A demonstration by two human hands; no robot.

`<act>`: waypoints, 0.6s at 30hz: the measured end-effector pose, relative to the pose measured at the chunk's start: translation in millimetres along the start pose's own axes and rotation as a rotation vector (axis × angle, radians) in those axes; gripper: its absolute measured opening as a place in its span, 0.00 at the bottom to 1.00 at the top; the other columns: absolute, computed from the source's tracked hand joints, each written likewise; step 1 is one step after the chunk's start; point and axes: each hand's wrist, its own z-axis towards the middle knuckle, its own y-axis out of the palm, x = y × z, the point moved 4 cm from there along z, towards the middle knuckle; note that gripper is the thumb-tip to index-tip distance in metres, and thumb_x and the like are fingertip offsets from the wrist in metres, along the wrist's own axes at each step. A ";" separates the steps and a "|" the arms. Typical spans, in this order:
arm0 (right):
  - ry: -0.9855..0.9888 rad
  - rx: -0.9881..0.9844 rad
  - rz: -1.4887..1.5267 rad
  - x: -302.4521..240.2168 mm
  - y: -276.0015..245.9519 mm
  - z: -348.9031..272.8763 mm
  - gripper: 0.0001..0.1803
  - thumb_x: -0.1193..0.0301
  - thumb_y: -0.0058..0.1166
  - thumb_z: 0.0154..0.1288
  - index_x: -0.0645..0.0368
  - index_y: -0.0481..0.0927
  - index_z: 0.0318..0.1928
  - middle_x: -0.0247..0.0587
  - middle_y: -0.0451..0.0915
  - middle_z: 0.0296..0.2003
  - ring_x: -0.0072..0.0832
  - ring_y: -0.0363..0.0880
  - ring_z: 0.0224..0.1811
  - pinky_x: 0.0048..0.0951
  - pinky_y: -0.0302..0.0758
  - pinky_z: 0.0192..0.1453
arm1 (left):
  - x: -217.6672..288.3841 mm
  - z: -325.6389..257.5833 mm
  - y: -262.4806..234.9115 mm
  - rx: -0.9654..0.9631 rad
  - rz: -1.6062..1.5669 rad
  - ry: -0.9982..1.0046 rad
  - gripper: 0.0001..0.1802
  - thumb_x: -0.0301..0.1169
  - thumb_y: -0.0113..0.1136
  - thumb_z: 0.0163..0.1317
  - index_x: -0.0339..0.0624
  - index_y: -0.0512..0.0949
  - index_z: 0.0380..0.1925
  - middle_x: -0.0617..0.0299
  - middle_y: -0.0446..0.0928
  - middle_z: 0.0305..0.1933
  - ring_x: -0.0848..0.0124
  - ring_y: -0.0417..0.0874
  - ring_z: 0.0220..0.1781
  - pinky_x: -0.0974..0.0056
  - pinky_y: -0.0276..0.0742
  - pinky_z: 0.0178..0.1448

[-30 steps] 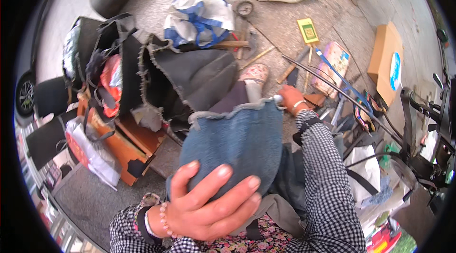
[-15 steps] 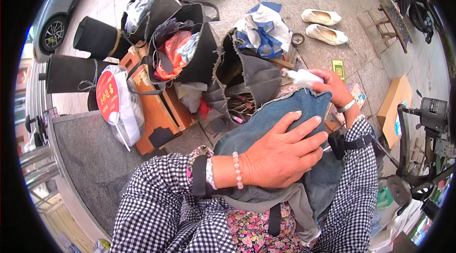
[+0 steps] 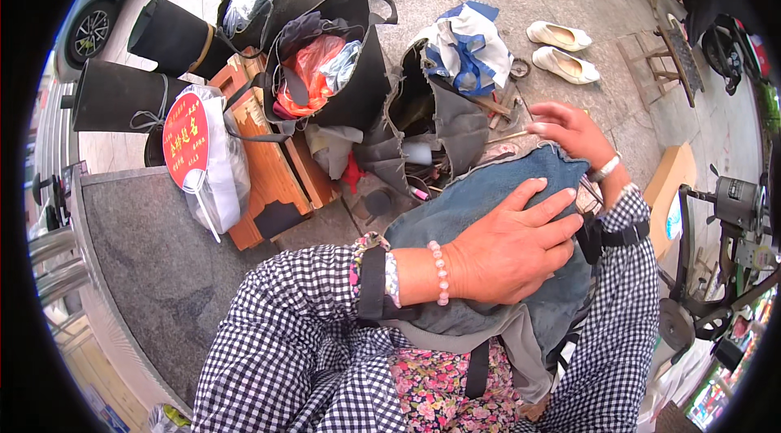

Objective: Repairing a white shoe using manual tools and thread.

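Since a moment ago the right hand (image 3: 569, 130) has let go of the denim cloth (image 3: 488, 205) and lifts open at one o'clock, while the left hand (image 3: 508, 250) presses flat on it, spread across the lap. Beyond lie open black bags (image 3: 350, 83) and pale shoes (image 3: 561, 47).

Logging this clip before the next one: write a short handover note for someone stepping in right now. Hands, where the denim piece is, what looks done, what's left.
Left hand: flat, palm down, pressing the blue denim piece on the lap; fingers spread.
Right hand: at the denim's far edge, fingers loosely curled over it; a firm grip cannot be confirmed.
Nearby: open dark bags of cloth and scraps in front, wooden box to the left, a pair of pale shoes on the pavement beyond.
Done: denim is laid across the lap and held down.
Left: no tool is in hand; any work on the fabric is not visibly begun.
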 end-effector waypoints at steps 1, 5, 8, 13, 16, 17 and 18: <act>0.084 0.137 0.026 5.8 -7.7 -15.4 0.20 0.70 0.53 0.59 0.65 0.71 0.50 0.36 0.77 0.39 0.20 0.75 0.36 0.21 0.73 0.40 | 1.7 0.2 0.8 -0.001 -0.008 0.011 0.20 0.35 0.61 0.44 0.42 0.75 0.39 0.57 0.68 0.53 0.56 0.61 0.62 0.45 0.53 0.62; 0.287 0.361 -0.099 57.7 -21.6 -88.9 0.19 0.68 0.53 0.58 0.66 0.73 0.48 0.40 0.78 0.36 0.24 0.77 0.37 0.23 0.74 0.40 | 7.3 -6.2 4.9 -0.022 0.008 0.010 0.19 0.35 0.61 0.44 0.43 0.75 0.39 0.57 0.68 0.53 0.56 0.62 0.62 0.45 0.53 0.62; 0.373 0.409 -0.431 118.2 -25.9 -174.0 0.21 0.68 0.54 0.56 0.65 0.73 0.49 0.44 0.79 0.38 0.27 0.78 0.39 0.26 0.74 0.41 | 9.0 -7.1 8.4 -0.044 -0.002 0.041 0.19 0.35 0.61 0.44 0.44 0.75 0.39 0.57 0.68 0.53 0.55 0.62 0.62 0.45 0.54 0.62; 0.437 0.677 -0.294 136.4 20.4 -261.7 0.22 0.66 0.55 0.56 0.63 0.72 0.51 0.45 0.76 0.45 0.33 0.75 0.47 0.29 0.70 0.51 | 14.4 0.0 21.5 -0.050 -0.014 0.092 0.18 0.34 0.62 0.42 0.47 0.77 0.38 0.59 0.70 0.51 0.56 0.63 0.61 0.47 0.54 0.63; 0.365 0.924 -0.303 145.0 65.9 -281.3 0.23 0.63 0.55 0.56 0.64 0.72 0.50 0.48 0.74 0.47 0.36 0.72 0.50 0.29 0.66 0.55 | 32.7 16.9 29.2 -0.114 0.030 0.145 0.18 0.34 0.62 0.41 0.48 0.77 0.38 0.61 0.71 0.51 0.58 0.64 0.61 0.48 0.53 0.63; 0.322 0.968 -0.296 140.0 69.0 -289.0 0.23 0.63 0.55 0.57 0.65 0.72 0.49 0.48 0.74 0.46 0.37 0.72 0.49 0.29 0.66 0.55 | 37.9 20.1 32.4 -0.115 0.034 0.167 0.18 0.33 0.61 0.41 0.48 0.77 0.37 0.62 0.71 0.51 0.58 0.63 0.61 0.48 0.53 0.64; 0.269 0.998 -0.289 133.5 71.5 -294.3 0.23 0.62 0.54 0.57 0.65 0.72 0.49 0.49 0.74 0.45 0.38 0.72 0.49 0.29 0.66 0.54 | 41.7 21.1 32.7 -0.111 0.050 0.180 0.18 0.33 0.61 0.41 0.47 0.77 0.36 0.61 0.72 0.50 0.58 0.64 0.61 0.48 0.53 0.63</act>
